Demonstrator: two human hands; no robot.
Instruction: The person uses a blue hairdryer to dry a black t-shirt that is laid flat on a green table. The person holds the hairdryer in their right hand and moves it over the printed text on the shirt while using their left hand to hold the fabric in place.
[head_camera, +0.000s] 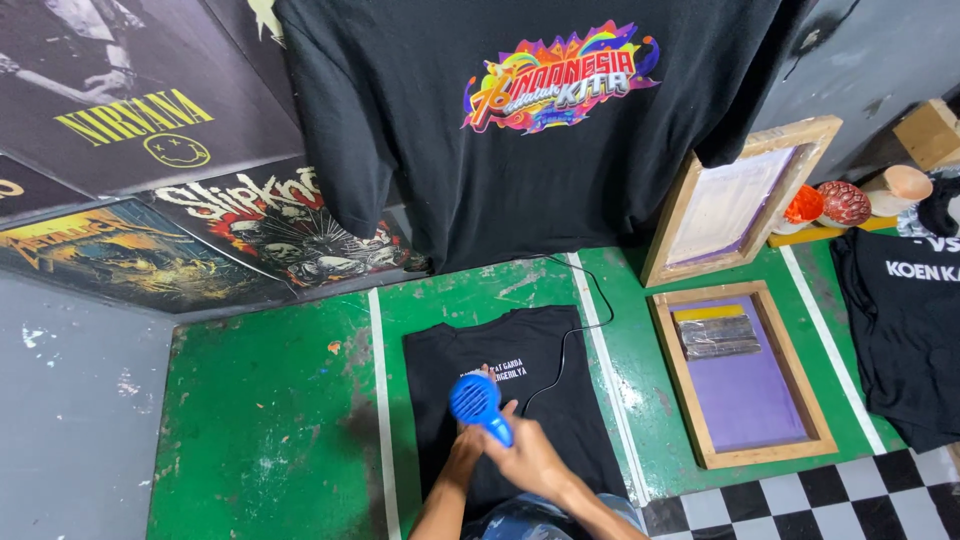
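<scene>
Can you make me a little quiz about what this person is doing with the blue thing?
1. What colour is the hair dryer in the right hand?
2. True or false: the left hand rests on the flat black t-shirt.
3. What lies right of that shirt? A) a wooden screen frame with purple mesh B) a bucket C) a chair

Key: 1. Blue. 2. True. 3. A.
</scene>
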